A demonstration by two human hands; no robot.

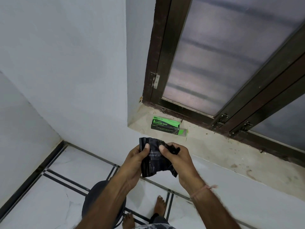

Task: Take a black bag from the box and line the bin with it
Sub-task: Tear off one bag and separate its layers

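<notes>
Down at the bottom of the view, two bare feet stand on the white tiled floor, which is crossed by dark lines. Just beside them on the floor sits the round dark bin, mostly hidden under the left forearm, so its inside cannot be made out.

Above the bin, both hands hold the black bag in the air, short of the sill's front edge. The left hand grips the bag's left side: its thumb presses flat on the front and its fingers curl round behind. The right hand pinches the upper right part, thumb on the front and fingers closed over a bunched fold of plastic. The bag is crumpled and not opened out, with a few lines of faint pale print between the two thumbs. A thin pinkish thread circles the right wrist.

Farther off, the green and black box of garbage bags lies flat near the left end of the concrete sill, just beside the window frame. Its right end stands open, with a green flap sticking out.

Behind the box rises the window, frosted glass in a dark brown frame, and to its left the pale wall.
</notes>
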